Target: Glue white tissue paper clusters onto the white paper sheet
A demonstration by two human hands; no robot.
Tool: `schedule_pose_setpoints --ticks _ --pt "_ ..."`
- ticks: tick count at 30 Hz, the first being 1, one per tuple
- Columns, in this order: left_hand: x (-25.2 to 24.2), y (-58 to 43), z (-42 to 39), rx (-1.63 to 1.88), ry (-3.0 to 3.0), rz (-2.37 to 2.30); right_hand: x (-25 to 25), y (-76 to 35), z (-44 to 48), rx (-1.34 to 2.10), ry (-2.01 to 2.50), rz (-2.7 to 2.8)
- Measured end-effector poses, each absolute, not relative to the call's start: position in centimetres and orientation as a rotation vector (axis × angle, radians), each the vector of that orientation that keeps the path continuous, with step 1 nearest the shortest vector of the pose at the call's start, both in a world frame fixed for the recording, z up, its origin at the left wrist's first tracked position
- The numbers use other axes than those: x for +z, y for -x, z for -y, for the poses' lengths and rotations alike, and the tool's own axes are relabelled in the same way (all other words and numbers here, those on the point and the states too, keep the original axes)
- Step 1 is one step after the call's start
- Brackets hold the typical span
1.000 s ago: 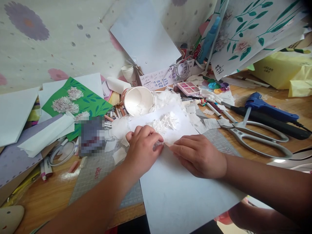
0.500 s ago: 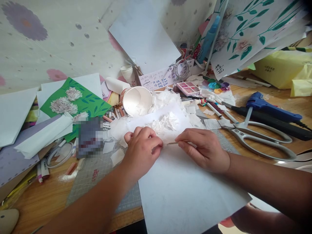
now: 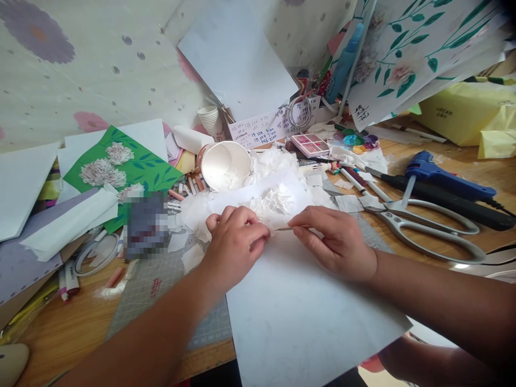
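My left hand [image 3: 237, 239] is closed in a pinch at the top of a large white sheet [image 3: 306, 312]; what its fingertips hold is too hidden to make out. Facing it, my right hand [image 3: 336, 239] pinches a thin brownish stick [image 3: 284, 229], which points toward the left fingertips. Just beyond both hands, a crumpled white paper flower [image 3: 278, 198] rests on white paper. Small tissue paper squares [image 3: 347, 203] are scattered about, and a grey cutting mat [image 3: 141, 301] shows under the sheet.
A paper cup [image 3: 226, 166] lies tipped toward me behind the hands. Large scissors [image 3: 427, 236] and a blue glue gun [image 3: 435, 174] lie on the right. A green picture with paper flowers [image 3: 121, 172] leans at the left. Markers and a paint box [image 3: 309, 145] crowd the back.
The whole view has shifted slightly. Both hands keep nearly the same pose, with the thin stick still in the right fingers.
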State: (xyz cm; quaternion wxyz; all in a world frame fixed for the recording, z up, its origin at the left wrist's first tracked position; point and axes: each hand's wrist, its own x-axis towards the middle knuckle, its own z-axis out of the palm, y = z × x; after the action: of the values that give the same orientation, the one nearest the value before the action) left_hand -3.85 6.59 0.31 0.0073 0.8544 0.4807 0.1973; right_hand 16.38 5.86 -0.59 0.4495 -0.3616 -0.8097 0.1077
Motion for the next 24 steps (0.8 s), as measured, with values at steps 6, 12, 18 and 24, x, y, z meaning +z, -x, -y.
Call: schedule_pose_setpoints --ticks 6,12,18,24 --pt "0.48 4.17 -6.58 0.568 -2.733 -1.483 -0.28 -16.36 -5.82 0.289 0.786 2.071" --pt "0.49 4.42 -6.71 0.563 -2.754 -1.456 -0.53 -16.24 -5.98 0.318 0.870 2.074" --pt "0.29 4.50 -6.81 0.565 -2.767 -1.441 -0.69 -16.28 -6.06 0.348 0.926 2.007" --pt "0.38 4.68 -6.90 0.560 -2.751 -1.446 -0.26 -16.49 -5.88 0.367 0.798 2.099"
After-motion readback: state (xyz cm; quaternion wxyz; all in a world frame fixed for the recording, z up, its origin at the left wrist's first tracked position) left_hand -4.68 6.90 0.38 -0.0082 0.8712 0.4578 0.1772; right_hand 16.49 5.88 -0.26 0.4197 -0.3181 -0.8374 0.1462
